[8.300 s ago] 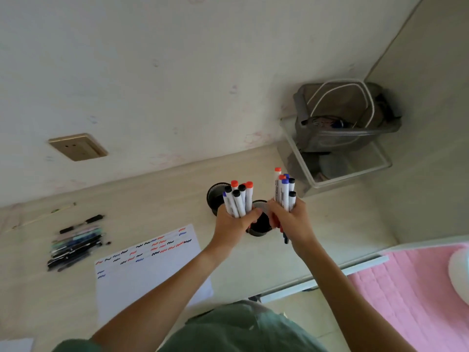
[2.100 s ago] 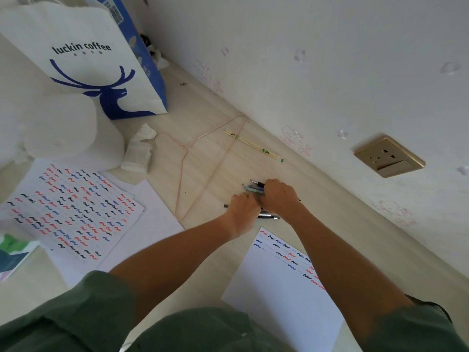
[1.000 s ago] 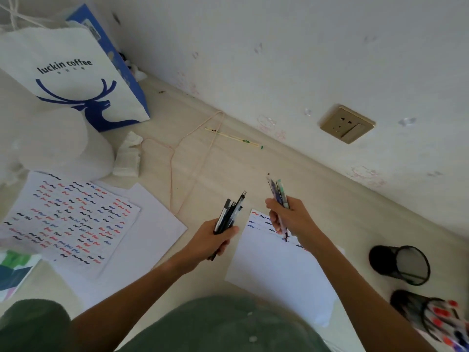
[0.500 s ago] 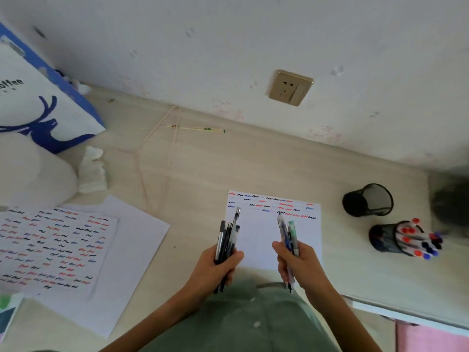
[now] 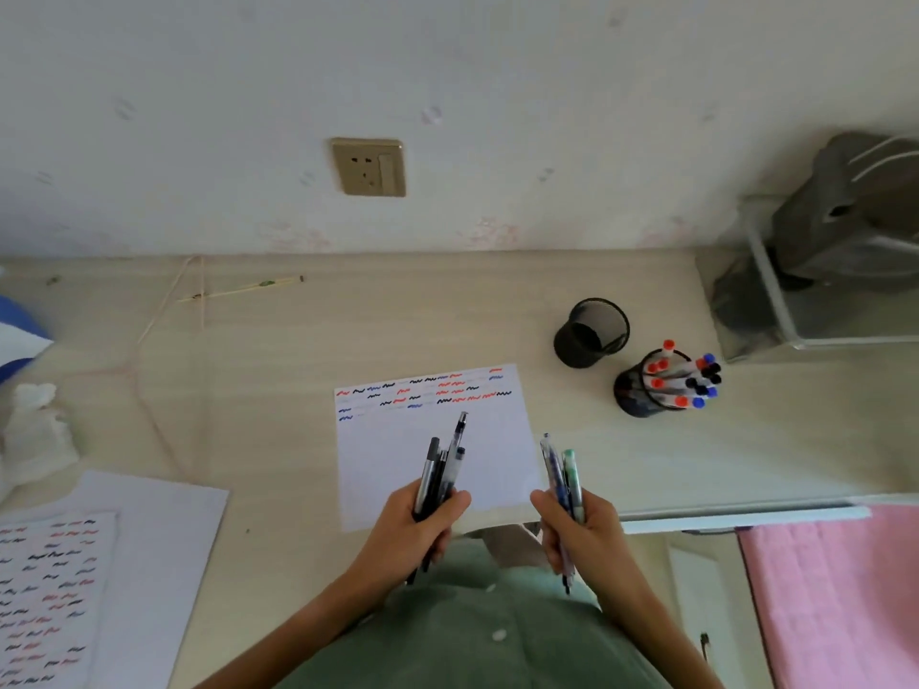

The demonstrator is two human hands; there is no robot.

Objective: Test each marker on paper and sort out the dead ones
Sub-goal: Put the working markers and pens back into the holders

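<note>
We take the test sheet [image 5: 432,440] on the desk [image 5: 298,350] as our landmark: a white page with rows of red, blue and black squiggles along its far edge. Over its near edge our left hand [image 5: 413,534] curls its fingers and thumb round a bundle of dark pens [image 5: 442,469], their tips pointing away from us across the page. Just off the sheet's near right corner our right hand [image 5: 582,534] grips a smaller bunch of pens [image 5: 562,479], blue and pale green, fingers wrapped tight around the barrels; how many pens each bunch holds we cannot tell for sure.

Beyond the sheet's far right corner stands an empty black mesh cup [image 5: 592,333], and just beside it, nearer to us, a second cup [image 5: 641,395] packed with white markers [image 5: 684,380] capped red, blue and black. Further right of those sits a clear bin [image 5: 776,315] with a grey bag [image 5: 855,216] in it.

Left of the sheet, well apart, lies another page full of squiggles [image 5: 49,589] on top of blank paper [image 5: 159,564], with a crumpled tissue [image 5: 37,425] behind it. A thin wire hanger [image 5: 149,340] and a slim stick [image 5: 243,288] lie near the wall [image 5: 497,92], under a socket [image 5: 369,166].
</note>
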